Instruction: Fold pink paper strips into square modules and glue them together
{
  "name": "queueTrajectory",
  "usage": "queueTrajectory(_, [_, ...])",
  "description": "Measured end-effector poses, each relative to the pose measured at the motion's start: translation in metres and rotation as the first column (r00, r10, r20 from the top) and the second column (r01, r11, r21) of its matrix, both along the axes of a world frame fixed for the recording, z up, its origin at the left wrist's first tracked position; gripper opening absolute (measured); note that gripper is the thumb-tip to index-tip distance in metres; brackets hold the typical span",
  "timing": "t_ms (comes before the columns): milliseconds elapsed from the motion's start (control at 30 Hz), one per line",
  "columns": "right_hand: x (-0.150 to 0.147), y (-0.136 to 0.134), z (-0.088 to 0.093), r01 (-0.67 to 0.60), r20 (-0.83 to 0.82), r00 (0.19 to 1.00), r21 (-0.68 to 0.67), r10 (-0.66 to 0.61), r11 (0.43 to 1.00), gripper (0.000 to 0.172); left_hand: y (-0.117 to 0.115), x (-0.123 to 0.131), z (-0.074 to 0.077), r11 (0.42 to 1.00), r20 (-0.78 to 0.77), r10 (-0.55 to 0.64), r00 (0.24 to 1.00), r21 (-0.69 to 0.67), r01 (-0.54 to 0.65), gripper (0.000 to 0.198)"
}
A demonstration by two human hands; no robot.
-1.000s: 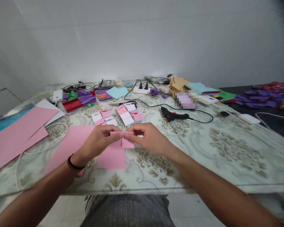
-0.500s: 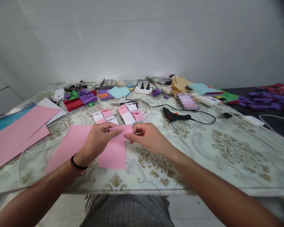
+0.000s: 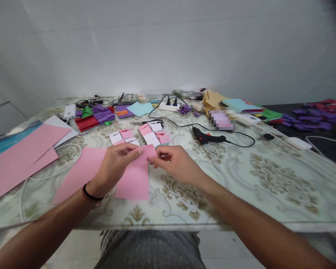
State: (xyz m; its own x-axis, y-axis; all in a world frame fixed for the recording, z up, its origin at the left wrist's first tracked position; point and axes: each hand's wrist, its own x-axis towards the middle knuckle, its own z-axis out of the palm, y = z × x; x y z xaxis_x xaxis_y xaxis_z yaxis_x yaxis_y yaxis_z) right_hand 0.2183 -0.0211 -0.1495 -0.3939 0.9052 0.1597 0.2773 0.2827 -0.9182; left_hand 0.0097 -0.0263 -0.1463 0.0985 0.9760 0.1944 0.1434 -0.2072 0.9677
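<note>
A small folded pink paper piece (image 3: 147,152) is pinched between my two hands just above the table. My left hand (image 3: 116,164) grips its left side, fingers closed, a black band on the wrist. My right hand (image 3: 173,161) pinches its right corner with thumb and forefinger. Under them lies a pink paper square (image 3: 133,183) on a larger pink sheet (image 3: 78,172). Several folded pink-and-white pieces (image 3: 141,136) lie just beyond my hands.
A black glue gun (image 3: 208,136) with its cord lies right of centre. Large pink sheets (image 3: 22,153) cover the left side. Purple, red and green paper stacks (image 3: 95,116), a power strip (image 3: 169,106), a white cable (image 3: 53,175) and more coloured paper (image 3: 310,116) sit further back.
The pink piece has turned from a flat horizontal strip into a tilted, more diamond-like position. My right hand has slid from the middle of it to its right corner.
</note>
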Motion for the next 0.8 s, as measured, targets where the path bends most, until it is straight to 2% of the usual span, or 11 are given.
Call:
queueTrajectory(100, [0.002, 0.002, -0.001, -0.015, 0.009, 1.000, 0.024, 0.015, 1.000, 0.028, 0.001, 0.000, 0.000, 0.997, 0.043, -0.035, 0.998, -0.062, 0.037, 0.016])
queueTrajectory(233, [0.001, 0.004, -0.001, -0.016, -0.063, 0.998, -0.030, 0.014, 0.999, 0.019, 0.002, 0.000, 0.000, 0.992, 0.074, -0.078, 0.994, -0.094, 0.084, 0.015])
queueTrajectory(333, [0.001, 0.003, 0.001, -0.030, -0.082, 0.996, -0.021, 0.028, 0.999, 0.020, 0.001, -0.003, 0.001, 0.984, -0.009, -0.123, 0.992, -0.132, 0.121, 0.019])
queueTrajectory(467, [0.004, 0.001, 0.004, -0.061, -0.011, 0.998, 0.053, 0.062, 0.997, 0.026, 0.000, -0.008, 0.001, 0.966, -0.179, -0.216, 0.960, -0.186, 0.182, 0.027])
queueTrajectory(633, [0.005, 0.001, 0.004, -0.076, 0.033, 0.997, 0.078, 0.074, 0.994, 0.032, 0.000, -0.010, 0.001, 0.960, -0.258, -0.269, 0.928, -0.144, 0.238, 0.031])
queueTrajectory(800, [0.003, 0.001, 0.003, -0.050, -0.088, 0.995, -0.005, 0.049, 0.999, 0.026, -0.004, -0.007, 0.007, 0.989, -0.288, -0.138, 0.948, 0.011, 0.147, 0.031])
